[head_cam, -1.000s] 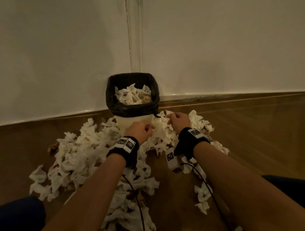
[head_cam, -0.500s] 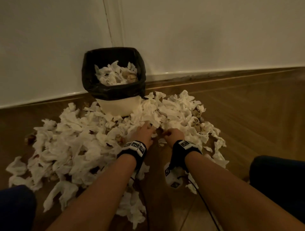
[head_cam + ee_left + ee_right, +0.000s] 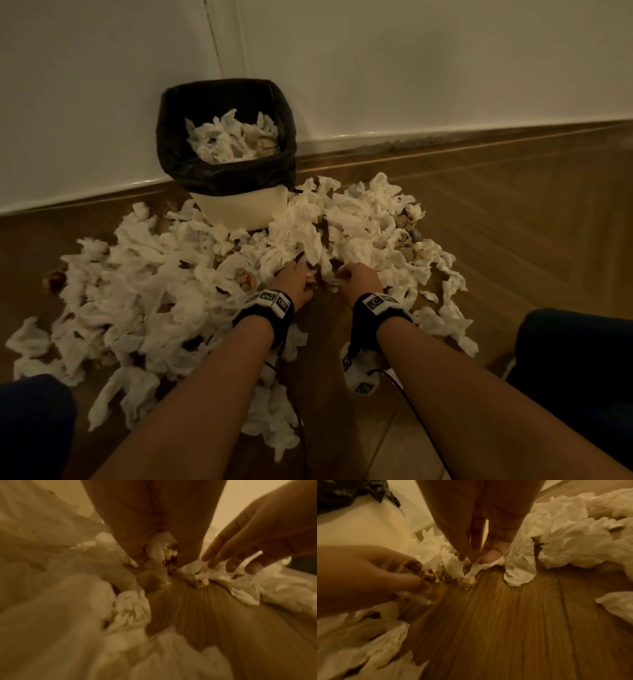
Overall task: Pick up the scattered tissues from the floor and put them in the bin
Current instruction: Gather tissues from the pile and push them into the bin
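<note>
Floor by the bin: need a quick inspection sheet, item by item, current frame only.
Surface: wooden floor, bare strip between the forearms.
Job's things: tissues heaped round the bin; black liner holds more tissues.
Clutter: brownish scraps among the tissues, too small to tell what.
Grippers: left hand grips a wad, fingers curled on it; right hand pinches a tissue, fingers at the floor.
Cables: black cable runs from the right wristband along the floor.
Surroundings: white wall, baseboard behind the bin; dark-clothed knees at both edges.
</note>
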